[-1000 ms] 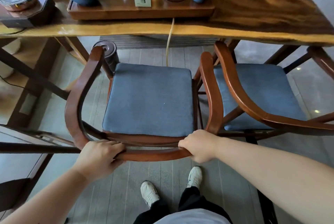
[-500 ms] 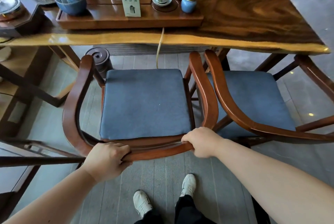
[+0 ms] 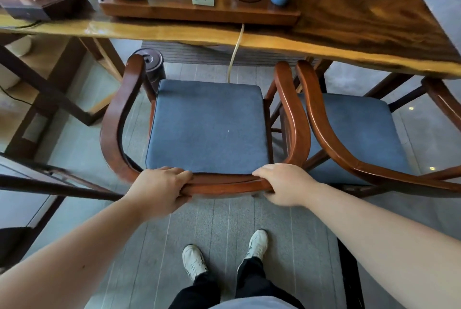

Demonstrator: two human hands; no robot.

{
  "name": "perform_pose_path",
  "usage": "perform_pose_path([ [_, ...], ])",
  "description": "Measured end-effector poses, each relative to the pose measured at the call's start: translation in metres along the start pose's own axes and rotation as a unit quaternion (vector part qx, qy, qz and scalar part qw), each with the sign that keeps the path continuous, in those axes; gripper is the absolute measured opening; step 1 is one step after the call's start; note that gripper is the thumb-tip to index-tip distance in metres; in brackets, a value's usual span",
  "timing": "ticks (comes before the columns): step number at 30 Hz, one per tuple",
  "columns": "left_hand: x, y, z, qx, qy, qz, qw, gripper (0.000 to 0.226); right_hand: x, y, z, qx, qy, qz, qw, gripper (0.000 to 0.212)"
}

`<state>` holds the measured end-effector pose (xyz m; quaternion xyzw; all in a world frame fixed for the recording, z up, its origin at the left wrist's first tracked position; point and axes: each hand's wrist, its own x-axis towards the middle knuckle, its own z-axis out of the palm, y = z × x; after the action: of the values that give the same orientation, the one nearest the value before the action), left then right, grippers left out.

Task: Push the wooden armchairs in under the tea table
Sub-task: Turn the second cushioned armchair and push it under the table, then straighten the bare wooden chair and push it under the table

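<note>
A wooden armchair (image 3: 117, 119) with a blue seat cushion stands in front of me, its arm tips just short of the tea table's (image 3: 361, 34) near edge. My left hand (image 3: 159, 189) grips the curved back rail left of centre. My right hand (image 3: 282, 184) grips the same rail right of centre. A second armchair (image 3: 331, 144) with a blue cushion stands close against the first one's right arm, turned a little to the right, its front partly under the table.
A wooden tea tray (image 3: 199, 12) with cups, a jar and a small box sits on the table. A cord (image 3: 235, 51) hangs from the table edge. A dark cylinder (image 3: 152, 66) stands on the floor by the chair's left arm. Dark furniture rails (image 3: 50, 186) are at left.
Both hands kept their grip on the back rail and have slid a little toward its centre. The chair sits slightly nearer the table edge.
</note>
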<state>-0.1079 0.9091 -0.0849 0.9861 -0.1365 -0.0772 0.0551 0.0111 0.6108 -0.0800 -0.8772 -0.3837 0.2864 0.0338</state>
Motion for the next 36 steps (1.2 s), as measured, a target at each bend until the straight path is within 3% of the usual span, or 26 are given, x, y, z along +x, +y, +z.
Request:
perform_pose_path([
  [6, -0.037, -0.007, -0.017, 0.015, 0.027, -0.077, 0.997, 0.075, 0.002, -0.073, -0.018, -0.048, 0.070, -0.102, 0.991, 0.066],
  [11, -0.095, -0.030, -0.032, 0.029, 0.019, -0.211, 0.977, 0.079, 0.032, -0.139, -0.030, -0.079, 0.111, -0.176, 0.975, 0.073],
  [19, -0.154, -0.060, -0.044, 0.045, -0.012, -0.345, 0.938, 0.082, 0.104, -0.195, -0.050, -0.144, 0.112, -0.287, 0.940, 0.085],
  [28, -0.210, -0.060, -0.068, 0.058, -0.016, -0.525, 0.849, 0.078, 0.186, -0.266, -0.082, -0.211, 0.086, -0.403, 0.886, 0.086],
  [36, -0.259, -0.075, -0.065, 0.040, 0.000, -0.611, 0.790, 0.078, 0.224, -0.349, -0.088, -0.222, 0.025, -0.485, 0.846, 0.082],
])
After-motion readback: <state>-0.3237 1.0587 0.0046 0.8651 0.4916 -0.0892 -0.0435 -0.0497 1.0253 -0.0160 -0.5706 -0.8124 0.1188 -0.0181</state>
